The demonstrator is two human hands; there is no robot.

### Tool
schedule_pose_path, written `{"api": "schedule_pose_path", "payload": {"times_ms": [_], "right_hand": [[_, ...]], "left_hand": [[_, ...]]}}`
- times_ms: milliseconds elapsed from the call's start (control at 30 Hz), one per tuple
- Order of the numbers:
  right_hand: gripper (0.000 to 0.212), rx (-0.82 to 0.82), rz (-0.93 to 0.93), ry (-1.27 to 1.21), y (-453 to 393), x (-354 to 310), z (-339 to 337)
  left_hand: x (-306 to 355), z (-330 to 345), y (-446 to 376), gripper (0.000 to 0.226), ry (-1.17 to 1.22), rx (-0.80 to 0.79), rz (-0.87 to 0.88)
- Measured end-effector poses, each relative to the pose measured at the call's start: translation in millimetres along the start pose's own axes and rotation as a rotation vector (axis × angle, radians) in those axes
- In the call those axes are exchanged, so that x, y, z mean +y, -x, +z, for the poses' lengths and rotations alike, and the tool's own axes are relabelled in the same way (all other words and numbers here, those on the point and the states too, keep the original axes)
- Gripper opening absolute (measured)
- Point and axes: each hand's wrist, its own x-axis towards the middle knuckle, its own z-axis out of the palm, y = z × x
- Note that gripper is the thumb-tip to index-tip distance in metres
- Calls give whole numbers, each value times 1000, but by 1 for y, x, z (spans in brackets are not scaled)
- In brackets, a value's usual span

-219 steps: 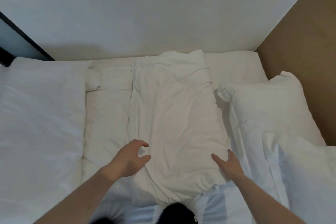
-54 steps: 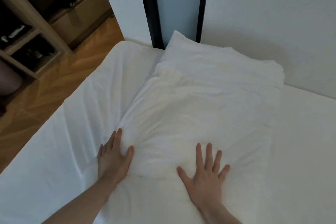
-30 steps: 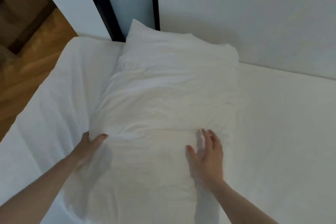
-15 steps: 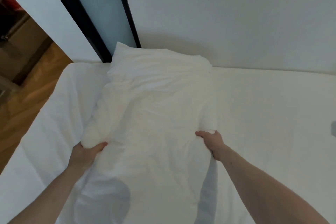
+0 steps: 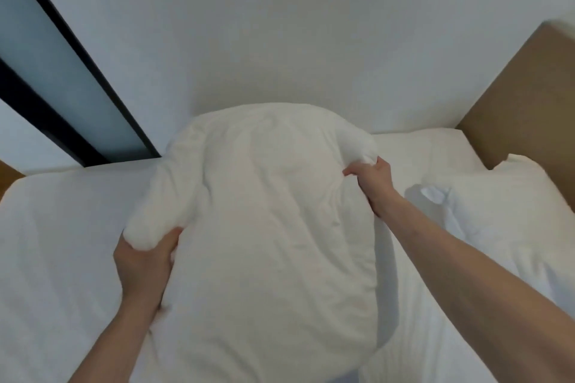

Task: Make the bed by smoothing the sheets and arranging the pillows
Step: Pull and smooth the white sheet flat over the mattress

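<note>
Pillow (image 5: 267, 227) up off sheet (image 5: 62, 258) since half-second-ago frame, when it lay flat; both grips unchanged. Left hand (image 5: 141, 261) clutches bunched near-left edge, fingers curled under. Right hand (image 5: 371, 177) pinches far-right edge, farther out than left. Pillow spans between hands, bulk sagging below them, toward body. Step, likely: pillow arranging, mid-lift. Next move calls for carrying toward headboard (image 5: 529, 109), right of right hand, beside second pillow (image 5: 497, 211), then even release.

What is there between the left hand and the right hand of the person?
In the head view, the white pillow fills the stretch between them. The left hand grips its lower left edge and the right hand grips its upper right edge, above the bed sheet.
</note>
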Motion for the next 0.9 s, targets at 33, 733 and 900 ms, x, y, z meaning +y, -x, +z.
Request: {"api": "schedule_pose_path", "payload": {"times_ms": [33,733,900], "right_hand": [[33,29,-23,10,-2,-10,-22],[89,99,90,692,-26,175,-386],[91,360,-47,888,-4,191,-468]], "left_hand": [[6,17,12,71,11,-26,-1],[-16,298,197,88,-1201,-872,263],[20,362,233,68,-1079,-930,371]]}}
